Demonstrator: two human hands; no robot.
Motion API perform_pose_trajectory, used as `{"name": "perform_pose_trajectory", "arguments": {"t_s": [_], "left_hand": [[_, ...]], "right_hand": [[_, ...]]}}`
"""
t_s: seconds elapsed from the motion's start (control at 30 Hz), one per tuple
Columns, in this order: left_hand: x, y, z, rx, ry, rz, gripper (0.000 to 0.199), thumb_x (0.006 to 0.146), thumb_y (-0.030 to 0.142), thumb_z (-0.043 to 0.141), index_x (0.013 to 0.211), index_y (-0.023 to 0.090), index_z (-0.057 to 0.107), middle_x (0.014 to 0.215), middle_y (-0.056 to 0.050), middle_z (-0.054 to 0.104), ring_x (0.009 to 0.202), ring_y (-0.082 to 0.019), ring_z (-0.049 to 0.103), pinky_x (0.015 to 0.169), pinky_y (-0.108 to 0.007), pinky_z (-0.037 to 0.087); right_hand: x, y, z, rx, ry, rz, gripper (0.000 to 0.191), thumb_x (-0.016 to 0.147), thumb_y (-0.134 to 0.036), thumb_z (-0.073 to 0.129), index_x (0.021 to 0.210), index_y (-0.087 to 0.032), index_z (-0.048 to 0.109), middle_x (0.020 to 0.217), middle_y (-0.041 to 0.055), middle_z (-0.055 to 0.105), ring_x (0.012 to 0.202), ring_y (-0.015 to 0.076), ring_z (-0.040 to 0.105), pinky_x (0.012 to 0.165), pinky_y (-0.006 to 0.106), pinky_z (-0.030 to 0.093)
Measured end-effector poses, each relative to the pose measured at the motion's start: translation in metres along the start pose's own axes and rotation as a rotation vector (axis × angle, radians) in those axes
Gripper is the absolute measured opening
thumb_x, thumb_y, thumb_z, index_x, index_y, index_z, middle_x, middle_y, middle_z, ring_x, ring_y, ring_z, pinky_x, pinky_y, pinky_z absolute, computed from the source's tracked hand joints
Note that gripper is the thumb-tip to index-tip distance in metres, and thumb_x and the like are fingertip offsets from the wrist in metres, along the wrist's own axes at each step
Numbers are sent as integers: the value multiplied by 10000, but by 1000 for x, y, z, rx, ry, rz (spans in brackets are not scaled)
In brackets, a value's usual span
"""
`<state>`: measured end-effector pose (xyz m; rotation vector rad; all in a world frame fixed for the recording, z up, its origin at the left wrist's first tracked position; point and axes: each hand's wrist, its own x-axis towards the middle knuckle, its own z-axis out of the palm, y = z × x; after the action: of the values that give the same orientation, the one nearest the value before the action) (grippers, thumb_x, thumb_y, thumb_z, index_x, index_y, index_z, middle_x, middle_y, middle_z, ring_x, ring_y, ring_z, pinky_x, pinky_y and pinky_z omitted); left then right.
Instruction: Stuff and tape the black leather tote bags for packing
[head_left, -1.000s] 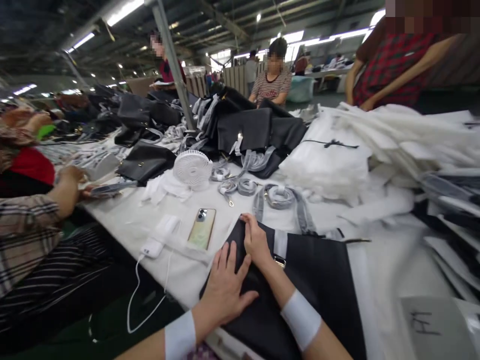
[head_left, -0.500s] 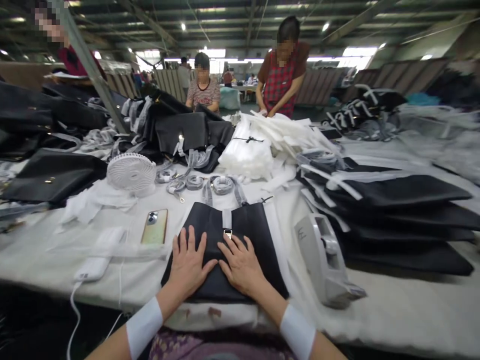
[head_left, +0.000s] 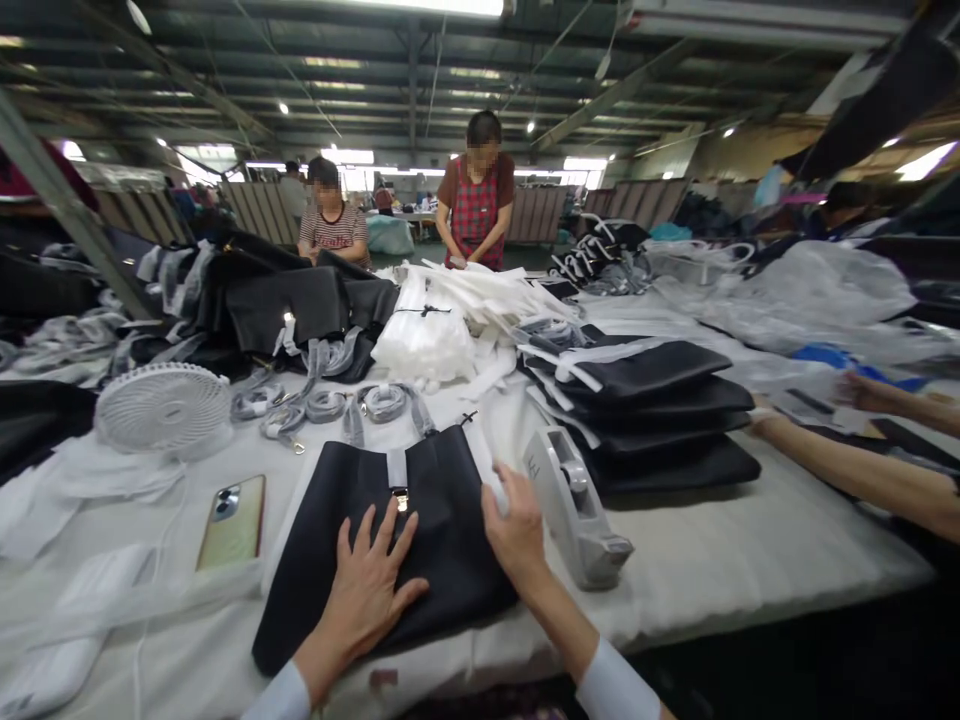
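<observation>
A black handbag [head_left: 442, 560] lies flat on the cloth-covered table in front of me. It has a gold clasp [head_left: 401, 500] on a wrapped tab, and its wrapped strap [head_left: 417, 410] extends from the top. My left hand [head_left: 371, 580] rests flat on the bag's front below the clasp, fingers spread. At the bag's right side, my right hand [head_left: 517, 525] has its fingers bent in a pinch on a thin white sheet [head_left: 491, 440] that shows along that edge. Just right of this hand stands a grey tape dispenser [head_left: 559, 500].
A stack of black bags [head_left: 660, 420] sits beyond the dispenser. Left are a phone [head_left: 232, 525], a white fan [head_left: 161, 410] and a white power strip [head_left: 82, 630]. White packing material [head_left: 427, 340] is heaped behind. A co-worker's arms [head_left: 847, 450] reach in from the right.
My right hand has left the bag's front and moved to its right edge, its fingers closing on the white sheet. My left hand stays flat on the bag. The view has turned right.
</observation>
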<state>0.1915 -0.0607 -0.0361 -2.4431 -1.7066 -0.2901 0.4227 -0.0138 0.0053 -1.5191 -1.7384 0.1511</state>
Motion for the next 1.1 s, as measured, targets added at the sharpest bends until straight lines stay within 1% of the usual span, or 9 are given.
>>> {"name": "perform_pose_trajectory", "arguments": {"t_s": [0.07,0.17,0.33,0.5,0.7,0.8,0.9,0.97,1.1], "left_hand": [[1,2,-2,0,-7,-5,711,867,534,539,1499,358,264,1588,-70,253,1384,-406,287,1095,-643,165],[4,6,-2,3,-6,-16,734,859,529,548,1504,366,237,1595,-73,232,1395,-429,252,1074,-667,177],[14,14,-1,10,21,2,761,836,548,578,1498,389,236,1609,-70,184,1428,-448,152,1050,-721,149],[33,27,1,-28,71,79,829,812,592,606,1507,381,206,1617,-86,136,1424,-471,134,1031,-757,155],[72,53,0,-147,81,334,803,835,726,463,1505,438,126,1619,-11,141,1418,-476,128,999,-800,186],[83,60,-2,-185,23,333,781,831,700,503,1494,463,164,1611,28,172,1412,-464,161,1001,-783,233],[84,62,-4,-200,-19,294,745,822,677,542,1474,476,243,1601,46,207,1410,-457,181,999,-772,262],[83,62,-5,-207,-28,283,732,819,674,546,1467,476,269,1599,50,212,1410,-458,186,991,-780,265],[82,62,-5,-218,-18,283,739,816,657,565,1469,459,282,1602,40,203,1411,-465,180,990,-782,271]], "right_hand": [[8,13,-10,-133,-22,166,308,950,-317,443,1115,-149,642,962,140,698,908,277,647,793,393,482],[11,21,-13,-143,-161,159,251,947,-300,476,856,-178,675,689,59,670,644,211,629,607,294,420],[9,19,-12,-131,-245,81,235,942,-246,500,773,-204,658,743,34,641,687,176,600,643,270,387],[13,19,-9,-76,-295,46,313,936,-178,467,664,-194,621,703,19,521,648,153,516,635,270,364],[15,27,-14,146,-417,44,229,852,-90,480,786,-195,672,779,17,584,723,145,553,707,257,414],[22,44,-21,299,-464,157,197,871,-177,497,895,-201,691,812,20,648,757,154,611,725,260,470],[30,62,-21,401,-416,372,277,929,-325,444,1005,-174,664,793,43,665,678,156,635,599,250,490],[32,67,-14,443,-367,497,300,914,-407,494,959,-158,655,700,40,641,592,149,610,506,228,448],[32,65,3,551,-346,655,342,729,-478,740,708,-160,615,495,-19,532,438,106,483,405,201,319]]}}
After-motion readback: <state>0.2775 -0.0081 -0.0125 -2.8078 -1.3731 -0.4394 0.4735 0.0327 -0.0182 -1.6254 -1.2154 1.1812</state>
